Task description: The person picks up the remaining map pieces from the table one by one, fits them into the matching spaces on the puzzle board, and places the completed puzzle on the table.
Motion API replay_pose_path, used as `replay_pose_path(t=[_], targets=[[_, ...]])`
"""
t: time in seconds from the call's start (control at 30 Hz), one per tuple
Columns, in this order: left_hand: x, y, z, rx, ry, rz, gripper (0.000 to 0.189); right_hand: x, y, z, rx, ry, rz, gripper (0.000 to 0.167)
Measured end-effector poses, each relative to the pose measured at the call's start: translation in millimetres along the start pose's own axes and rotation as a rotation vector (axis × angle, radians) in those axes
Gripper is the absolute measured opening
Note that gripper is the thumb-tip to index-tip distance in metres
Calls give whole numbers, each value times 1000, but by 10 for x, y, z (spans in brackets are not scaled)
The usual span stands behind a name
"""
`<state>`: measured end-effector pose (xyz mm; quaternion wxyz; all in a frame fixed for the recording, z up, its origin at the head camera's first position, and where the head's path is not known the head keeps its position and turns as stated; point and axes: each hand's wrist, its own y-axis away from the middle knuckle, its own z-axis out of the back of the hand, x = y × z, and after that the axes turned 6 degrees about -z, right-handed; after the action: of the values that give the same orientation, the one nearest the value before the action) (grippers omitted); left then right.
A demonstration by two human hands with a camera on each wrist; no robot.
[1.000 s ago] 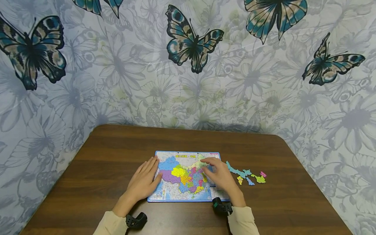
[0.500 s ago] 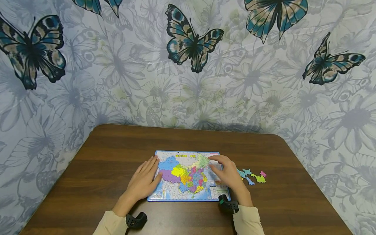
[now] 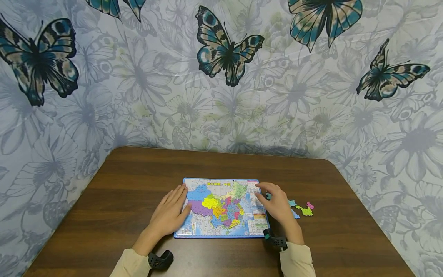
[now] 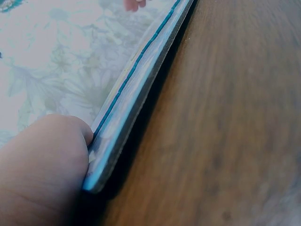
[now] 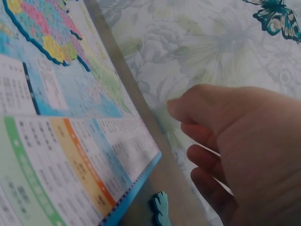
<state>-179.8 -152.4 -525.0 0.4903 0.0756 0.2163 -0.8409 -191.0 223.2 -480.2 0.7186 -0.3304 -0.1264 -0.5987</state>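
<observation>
A map puzzle board point(image 3: 238, 231) with a blue border lies flat on the table; coloured pieces fill its middle. My left hand point(image 3: 169, 213) rests on the board's left side, fingers straight; the left wrist view shows the thumb point(image 4: 56, 150) at the board's edge. Over the right edge hovers my right hand point(image 3: 279, 204), fingers slightly bent, nothing between them in the right wrist view. Beneath and beside it lie loose puzzle pieces: a light blue one point(image 5: 161, 208), partly hidden in the head view, a yellow-green one point(image 3: 306, 211) and a pink one point(image 3: 310, 205).
The brown wooden table point(image 3: 138, 169) carries the board and the loose pieces. Two more blue pieces, one above point(image 3: 292, 202) and one lower point(image 3: 295, 214), sit right beside my right hand. Behind the table hangs a butterfly-patterned cloth point(image 3: 155, 88).
My right hand has moved right, from the map's light green upper right part to past the board's right edge, and now covers some loose pieces. The left hand has stayed in place.
</observation>
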Motion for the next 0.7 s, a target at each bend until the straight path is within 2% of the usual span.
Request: replay_pose_path(t=[0.23,0.43,0.7], targets=[[-14,5,16,1,-9,-2,68,-66,18,55,-36,3,-69,31],[-7,5,8,14,3,10,69,-122,29,99,-23,12,-151,32],[-13,11,4,2,6,9,68,-203,60,146,5,28,-194,35]])
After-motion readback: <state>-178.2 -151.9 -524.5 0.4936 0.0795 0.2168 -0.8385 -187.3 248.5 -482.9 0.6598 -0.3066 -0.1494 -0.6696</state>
